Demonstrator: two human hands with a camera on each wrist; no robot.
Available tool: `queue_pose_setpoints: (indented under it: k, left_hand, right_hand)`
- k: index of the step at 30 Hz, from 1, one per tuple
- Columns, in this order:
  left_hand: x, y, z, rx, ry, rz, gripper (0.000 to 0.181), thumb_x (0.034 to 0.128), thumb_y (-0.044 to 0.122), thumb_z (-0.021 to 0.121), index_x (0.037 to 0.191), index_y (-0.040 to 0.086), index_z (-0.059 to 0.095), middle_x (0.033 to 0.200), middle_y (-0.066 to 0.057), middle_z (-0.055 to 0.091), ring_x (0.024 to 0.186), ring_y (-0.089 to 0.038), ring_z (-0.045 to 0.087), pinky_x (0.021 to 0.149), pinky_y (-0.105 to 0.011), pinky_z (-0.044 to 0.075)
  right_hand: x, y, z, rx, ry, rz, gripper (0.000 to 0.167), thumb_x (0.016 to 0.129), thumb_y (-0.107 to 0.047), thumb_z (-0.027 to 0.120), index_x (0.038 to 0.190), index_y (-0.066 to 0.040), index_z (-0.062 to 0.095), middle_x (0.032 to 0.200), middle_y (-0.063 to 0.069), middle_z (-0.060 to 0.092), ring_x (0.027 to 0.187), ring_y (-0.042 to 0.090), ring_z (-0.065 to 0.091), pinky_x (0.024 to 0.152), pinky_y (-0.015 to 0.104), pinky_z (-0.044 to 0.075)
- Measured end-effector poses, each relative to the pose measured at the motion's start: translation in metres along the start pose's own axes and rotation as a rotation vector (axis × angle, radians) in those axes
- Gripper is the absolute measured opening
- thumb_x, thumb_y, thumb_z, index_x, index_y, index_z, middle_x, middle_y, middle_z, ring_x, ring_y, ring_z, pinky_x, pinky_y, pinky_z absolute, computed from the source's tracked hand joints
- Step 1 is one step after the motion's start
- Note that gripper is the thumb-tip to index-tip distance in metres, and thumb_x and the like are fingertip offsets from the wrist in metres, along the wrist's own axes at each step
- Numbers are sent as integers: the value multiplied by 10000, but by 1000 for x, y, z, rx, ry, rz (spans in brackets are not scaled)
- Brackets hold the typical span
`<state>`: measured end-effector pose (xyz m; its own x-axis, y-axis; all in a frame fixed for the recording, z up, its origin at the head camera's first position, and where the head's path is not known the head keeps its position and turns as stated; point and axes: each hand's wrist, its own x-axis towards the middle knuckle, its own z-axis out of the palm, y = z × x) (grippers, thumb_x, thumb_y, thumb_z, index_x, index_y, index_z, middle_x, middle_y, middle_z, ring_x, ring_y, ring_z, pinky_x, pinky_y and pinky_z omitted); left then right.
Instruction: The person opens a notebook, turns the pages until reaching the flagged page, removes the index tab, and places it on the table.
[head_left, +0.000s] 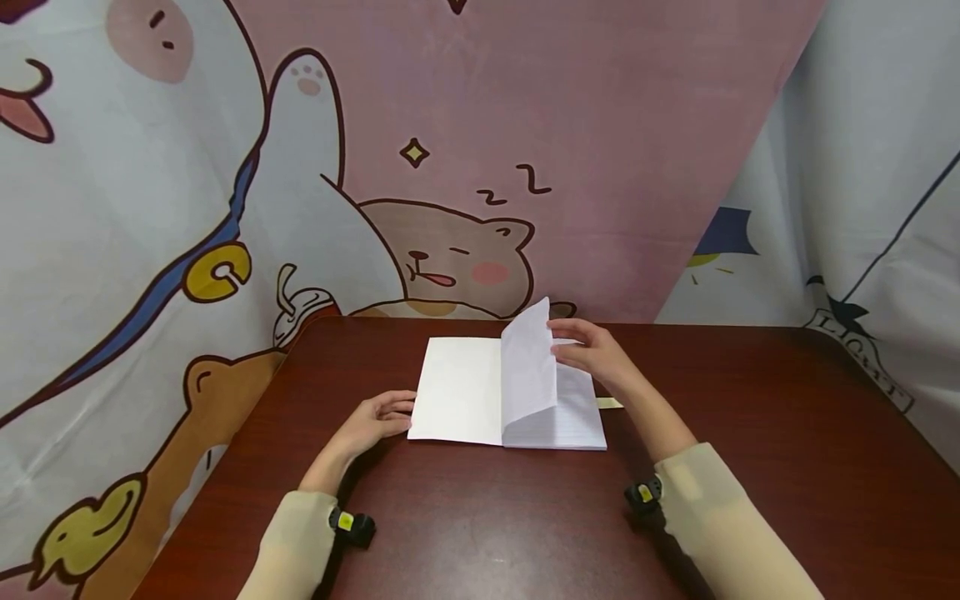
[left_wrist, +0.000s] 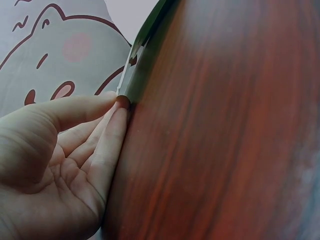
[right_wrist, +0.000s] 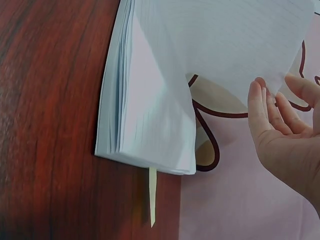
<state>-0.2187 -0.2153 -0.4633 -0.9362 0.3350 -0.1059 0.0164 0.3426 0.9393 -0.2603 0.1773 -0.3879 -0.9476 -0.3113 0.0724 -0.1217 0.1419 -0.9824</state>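
Note:
An open notebook with pale pages lies on the table, its left side flat. My left hand is at its left edge; in the left wrist view the thumb and fingers pinch that edge between them. My right hand holds a lined page by its outer edge, raised upright over the right half. In the right wrist view the page's corner sits between thumb and fingers. A thin cream ribbon bookmark sticks out from the notebook's right side.
The dark red-brown wooden table reaches back to a cartoon-printed cloth. Similar cloth hangs along the left and right sides. A small black camera is strapped to the left wrist, another camera to the right.

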Motion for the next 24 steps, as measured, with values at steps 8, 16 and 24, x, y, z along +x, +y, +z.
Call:
queue_pose_setpoints:
  k: [8, 16, 24]
  left_hand:
    - [0, 2, 1, -8, 16, -16, 500, 943, 59, 654, 1419, 3, 508, 1359, -251, 585, 1173, -309, 618, 863, -248, 533]
    - [-1, 1, 0, -13, 7, -4, 511, 952, 62, 643, 1430, -22, 483, 1371, -279, 565, 1191, -333, 609, 862, -230, 529]
    - [-1, 2, 0, -31, -2, 13, 509, 953, 43, 635, 1428, -42, 475, 1369, -294, 560, 1200, -366, 602, 859, -224, 528]
  right_hand:
    - [6, -1, 10, -3, 3, -19, 504, 945, -29, 624, 1414, 63, 464, 1425, 309, 479, 1010, 18, 610, 924, 249, 540]
    - [10, -2, 21, 13, -5, -69, 475, 942, -9, 615, 1390, 75, 483, 1389, 324, 503, 967, 12, 638, 885, 221, 542]
    - [13, -4, 28, 9, -17, -77, 471, 941, -18, 624, 1386, 62, 494, 1382, 309, 522, 974, 23, 638, 910, 274, 550]
